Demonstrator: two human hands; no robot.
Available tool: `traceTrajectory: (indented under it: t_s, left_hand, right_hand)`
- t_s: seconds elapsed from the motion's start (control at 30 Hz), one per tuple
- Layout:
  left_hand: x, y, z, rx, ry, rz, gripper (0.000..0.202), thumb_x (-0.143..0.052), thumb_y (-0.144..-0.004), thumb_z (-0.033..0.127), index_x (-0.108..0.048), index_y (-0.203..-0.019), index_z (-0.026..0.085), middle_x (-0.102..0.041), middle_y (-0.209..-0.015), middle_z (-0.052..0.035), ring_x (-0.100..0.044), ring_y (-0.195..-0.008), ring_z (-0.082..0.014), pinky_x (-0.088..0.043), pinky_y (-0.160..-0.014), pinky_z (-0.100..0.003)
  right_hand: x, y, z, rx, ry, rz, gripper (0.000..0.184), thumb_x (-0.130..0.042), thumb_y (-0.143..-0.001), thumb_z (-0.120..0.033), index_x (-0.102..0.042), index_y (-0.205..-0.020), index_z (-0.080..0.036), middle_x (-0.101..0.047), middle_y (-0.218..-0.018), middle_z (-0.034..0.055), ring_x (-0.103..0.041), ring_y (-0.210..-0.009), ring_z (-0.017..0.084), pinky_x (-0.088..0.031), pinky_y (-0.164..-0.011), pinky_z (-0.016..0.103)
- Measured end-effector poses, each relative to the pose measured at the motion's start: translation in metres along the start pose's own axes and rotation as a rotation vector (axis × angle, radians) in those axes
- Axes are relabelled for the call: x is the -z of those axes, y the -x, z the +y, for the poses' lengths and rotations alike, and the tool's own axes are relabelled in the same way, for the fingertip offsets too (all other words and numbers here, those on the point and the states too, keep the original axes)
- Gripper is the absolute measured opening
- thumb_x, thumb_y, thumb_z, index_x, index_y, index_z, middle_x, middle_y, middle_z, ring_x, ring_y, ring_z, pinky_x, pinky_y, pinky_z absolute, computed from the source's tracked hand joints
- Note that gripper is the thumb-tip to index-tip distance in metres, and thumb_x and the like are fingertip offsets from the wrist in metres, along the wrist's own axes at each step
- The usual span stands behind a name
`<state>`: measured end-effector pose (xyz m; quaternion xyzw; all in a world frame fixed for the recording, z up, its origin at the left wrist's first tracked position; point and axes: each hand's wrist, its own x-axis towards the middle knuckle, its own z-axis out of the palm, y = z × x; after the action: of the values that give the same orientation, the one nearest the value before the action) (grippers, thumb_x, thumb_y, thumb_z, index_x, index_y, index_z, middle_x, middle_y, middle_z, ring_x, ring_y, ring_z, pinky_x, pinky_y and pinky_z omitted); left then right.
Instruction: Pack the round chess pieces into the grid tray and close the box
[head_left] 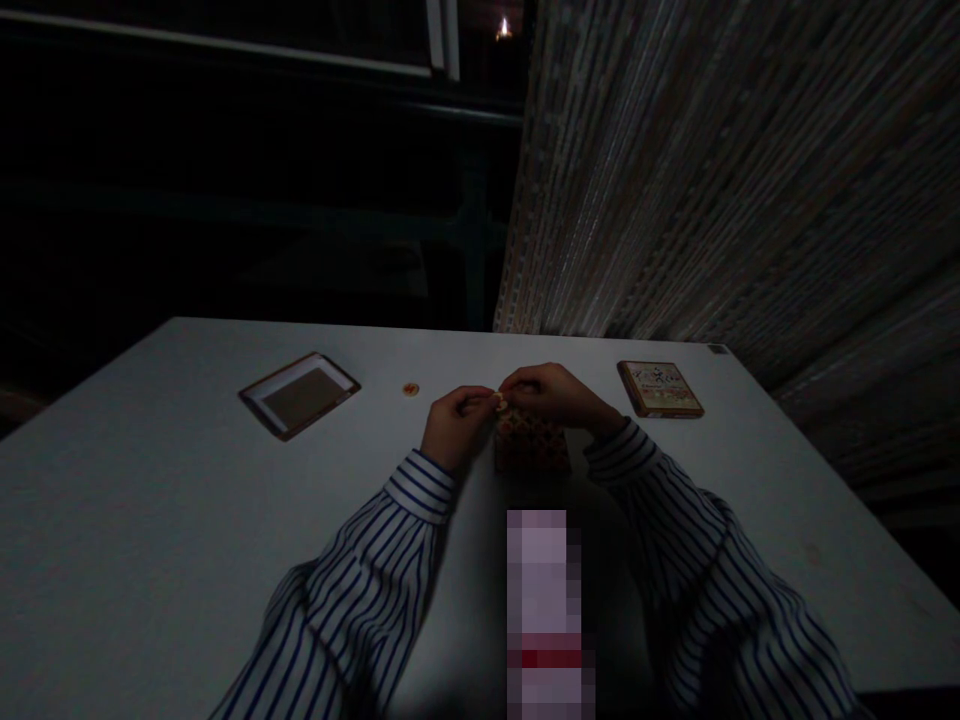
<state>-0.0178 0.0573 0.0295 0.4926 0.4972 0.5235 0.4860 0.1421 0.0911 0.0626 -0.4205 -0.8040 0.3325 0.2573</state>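
Observation:
My left hand and my right hand meet above the middle of the table, thumbs and fingers pinched. Between their fingertips is a small pale round game piece, partly hidden by the fingers. Right beneath the hands stands a dark reddish box. Several round pieces lie in rows in or on it, in shadow. To the left of my left hand, one loose round piece with a reddish mark lies flat on the white surface.
A shallow brown-rimmed tray or lid lies on the left of the white table. At right is a flat box with a printed top. A string curtain hangs behind the table's right side. The room is dim.

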Motion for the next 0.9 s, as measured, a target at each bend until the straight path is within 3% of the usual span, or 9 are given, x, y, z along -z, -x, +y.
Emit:
traceTrajectory:
  t_s: [0.4, 0.9]
  left_hand:
    - [-0.014, -0.004, 0.005, 0.077, 0.077, 0.012, 0.023, -0.072, -0.057, 0.028, -0.064, -0.072, 0.012, -0.066, -0.063, -0.0018, -0.06, -0.062, -0.0129, -0.049, -0.063, -0.026]
    - [-0.022, -0.012, 0.001, 0.082, 0.033, 0.008, 0.025, -0.07, -0.057, 0.033, -0.068, -0.073, 0.013, -0.069, -0.072, -0.0054, -0.061, -0.069, -0.0167, -0.049, -0.068, -0.031]
  right_hand:
    - [0.005, 0.01, 0.012, 0.008, 0.05, 0.099, 0.018, -0.056, -0.076, -0.023, -0.066, -0.089, -0.014, -0.068, -0.081, 0.0037, -0.062, -0.075, 0.014, -0.045, -0.067, 0.024]
    - [0.008, 0.018, 0.031, 0.255, 0.159, 0.121, 0.024, -0.058, -0.078, -0.021, -0.06, -0.101, -0.016, -0.065, -0.091, 0.0064, -0.06, -0.074, 0.012, -0.047, -0.068, 0.026]
